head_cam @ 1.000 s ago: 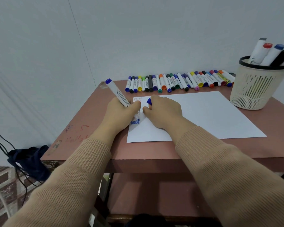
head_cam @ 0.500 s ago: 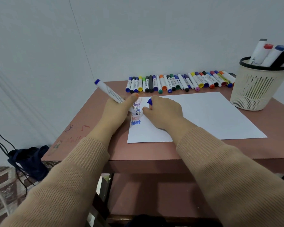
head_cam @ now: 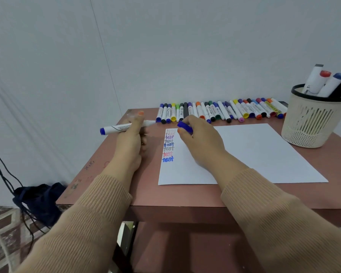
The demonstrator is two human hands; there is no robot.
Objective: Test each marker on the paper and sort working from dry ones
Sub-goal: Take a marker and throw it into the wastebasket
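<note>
A reddish-brown table [head_cam: 185, 196] is set against a pale wall, and an uncapped marker [head_cam: 118, 128] is held above its left side.
The marker, white-barrelled with a blue end pointing toward the left of the frame, is gripped level by the curled fingers of the left hand [head_cam: 130, 142], left of centre. Its blue cap [head_cam: 184, 127] is pinched in the fingertips of the right hand [head_cam: 202, 142], above the top left corner of the white paper [head_cam: 254, 154], where a column of "test" words [head_cam: 168, 146] is written in several colours. A row of capped markers [head_cam: 224, 111] is laid along the table's far edge. At the right edge of the frame, a cream slatted basket [head_cam: 311, 123] is stood with several thick markers [head_cam: 323, 81] upright inside.
</note>
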